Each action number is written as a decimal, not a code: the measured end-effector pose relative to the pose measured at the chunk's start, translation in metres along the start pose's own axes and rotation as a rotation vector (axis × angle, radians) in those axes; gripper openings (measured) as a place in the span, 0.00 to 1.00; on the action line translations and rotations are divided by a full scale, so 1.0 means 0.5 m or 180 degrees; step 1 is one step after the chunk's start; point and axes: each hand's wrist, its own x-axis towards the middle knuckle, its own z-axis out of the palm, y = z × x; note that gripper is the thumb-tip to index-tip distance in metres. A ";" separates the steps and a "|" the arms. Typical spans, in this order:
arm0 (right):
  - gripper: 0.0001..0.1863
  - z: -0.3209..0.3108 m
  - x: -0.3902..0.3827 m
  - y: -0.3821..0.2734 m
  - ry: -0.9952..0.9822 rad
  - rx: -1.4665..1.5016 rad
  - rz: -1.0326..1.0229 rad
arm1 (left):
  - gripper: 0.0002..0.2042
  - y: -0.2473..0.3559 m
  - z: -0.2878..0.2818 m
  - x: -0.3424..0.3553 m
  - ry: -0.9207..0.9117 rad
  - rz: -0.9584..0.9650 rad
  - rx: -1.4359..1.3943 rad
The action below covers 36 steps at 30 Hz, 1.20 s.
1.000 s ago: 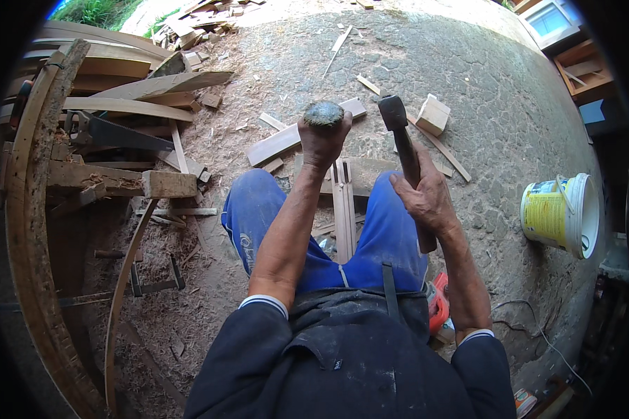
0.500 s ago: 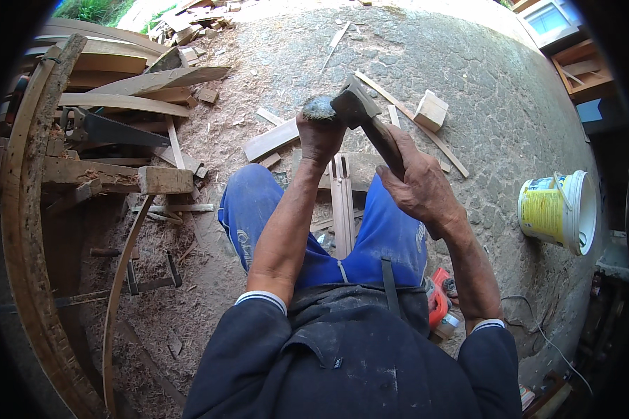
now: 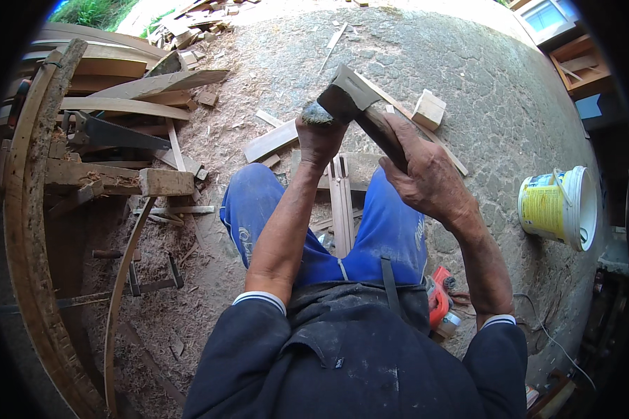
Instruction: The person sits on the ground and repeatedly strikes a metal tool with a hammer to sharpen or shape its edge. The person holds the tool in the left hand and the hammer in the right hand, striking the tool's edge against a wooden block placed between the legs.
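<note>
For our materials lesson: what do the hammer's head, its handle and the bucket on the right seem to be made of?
Hammer head: probably steel, grey and dull with a worn face. Handle: likely wood, brown and matt, gripped by the right hand. Bucket: apparently plastic, smooth white with a yellow label.

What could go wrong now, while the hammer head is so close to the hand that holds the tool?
1. The dark metal hammer head sits right at the top of the round-topped tool in the left hand; a glancing blow might hit those fingers.
2. The right hand has its grip on the wooden handle above the blue-trousered knees; a slip might strike a leg.
</note>
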 end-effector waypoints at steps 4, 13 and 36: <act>0.33 -0.024 0.014 -0.024 0.0421 -0.0172 -0.0578 | 0.08 -0.003 0.005 -0.001 0.0163 0.0213 0.0136; 0.35 0.018 0.033 -0.025 -0.0406 -0.1353 -0.0167 | 0.11 0.004 -0.002 -0.015 0.0386 0.0833 0.0549; 0.31 0.048 0.011 0.015 -0.0450 -0.0782 0.0120 | 0.11 0.028 0.014 -0.028 0.0273 0.1106 0.0489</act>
